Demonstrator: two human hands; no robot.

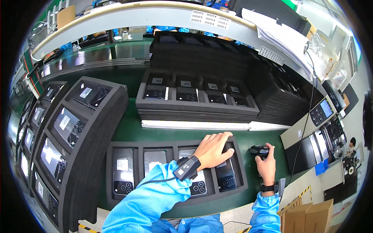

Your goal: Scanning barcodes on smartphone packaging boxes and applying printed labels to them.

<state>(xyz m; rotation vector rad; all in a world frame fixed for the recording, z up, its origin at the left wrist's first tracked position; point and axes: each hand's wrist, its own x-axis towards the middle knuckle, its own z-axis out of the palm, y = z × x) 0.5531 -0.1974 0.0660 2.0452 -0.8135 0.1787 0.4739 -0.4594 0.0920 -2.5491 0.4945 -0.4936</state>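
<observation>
A dark foam tray [142, 144] lies in front of me, with a smartphone in each compartment, camera end toward me. My left hand [211, 150] reaches over the right end, thumb and fingers around the far end of the rightmost smartphone [226, 179]. That phone still sits in its slot; the fingertips are partly hidden. Under my left forearm, two middle phones are partly covered, while the leftmost smartphone [123, 171] shows a white label and round lenses. Right of the tray, my right hand [266, 165] closes on a small rounded black device [259, 150] resting near the green tabletop.
Stacked foam trays of phones [89, 116] rise at left. Behind lies another phone tray stack [196, 106], with taller black foam stacks [194, 58] beyond. A beige-and-black machine [314, 132] stands at right, a cable hanging before it. Cardboard boxes [307, 217] sit lower right.
</observation>
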